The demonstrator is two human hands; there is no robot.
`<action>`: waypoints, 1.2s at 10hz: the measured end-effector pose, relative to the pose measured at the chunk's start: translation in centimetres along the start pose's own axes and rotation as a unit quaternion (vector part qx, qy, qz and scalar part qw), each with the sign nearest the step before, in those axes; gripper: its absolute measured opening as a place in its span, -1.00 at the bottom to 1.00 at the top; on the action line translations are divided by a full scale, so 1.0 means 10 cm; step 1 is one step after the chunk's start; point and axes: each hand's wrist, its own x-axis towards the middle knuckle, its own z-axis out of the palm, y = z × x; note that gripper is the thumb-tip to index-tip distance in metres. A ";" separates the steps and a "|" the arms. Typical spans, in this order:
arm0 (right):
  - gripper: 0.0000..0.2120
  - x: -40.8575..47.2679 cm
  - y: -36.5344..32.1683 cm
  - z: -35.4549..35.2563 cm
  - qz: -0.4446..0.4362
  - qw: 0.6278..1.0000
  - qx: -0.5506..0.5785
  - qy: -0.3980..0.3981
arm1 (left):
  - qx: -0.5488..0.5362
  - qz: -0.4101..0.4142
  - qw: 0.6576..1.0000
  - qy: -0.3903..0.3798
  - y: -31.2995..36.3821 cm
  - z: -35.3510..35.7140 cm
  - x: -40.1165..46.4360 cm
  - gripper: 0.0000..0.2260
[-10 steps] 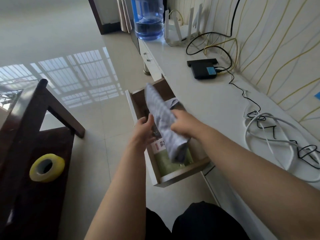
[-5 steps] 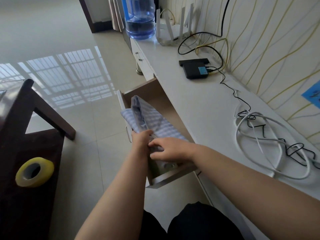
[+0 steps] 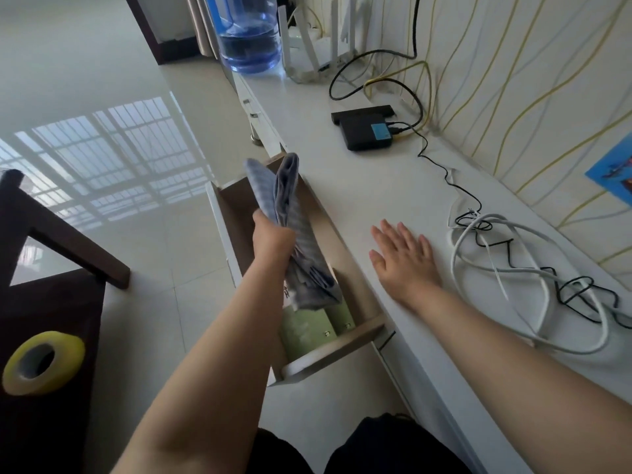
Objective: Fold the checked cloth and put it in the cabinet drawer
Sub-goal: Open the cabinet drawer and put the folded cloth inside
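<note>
The checked cloth, pale blue-grey and folded into a long bundle, stands on edge over the open cabinet drawer. My left hand is shut around its middle; the cloth's lower end reaches down among green packets in the drawer. My right hand lies flat and open on the white cabinet top, to the right of the drawer, holding nothing.
White and black cables coil on the cabinet top right of my hand. A black box, a white router and a blue water bottle stand further back. A dark wooden stool with yellow tape is at left.
My right hand let go of the cloth and moved right onto the cabinet top. My left hand alone now holds the cloth, turned more upright over the drawer.
</note>
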 end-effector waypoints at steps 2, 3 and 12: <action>-0.49 0.00 0.02 0.02 -0.008 1.000 0.004 0.012 | 0.175 0.056 0.983 0.029 0.41 0.06 0.26 -0.58; -0.48 -0.01 0.02 0.04 -0.010 1.000 0.001 0.020 | 0.218 0.026 0.975 0.030 0.44 0.12 0.42 -0.55; -0.33 0.01 0.01 0.13 -0.009 0.997 0.011 0.073 | 0.118 -0.071 0.984 -0.115 -0.64 0.57 0.40 -0.50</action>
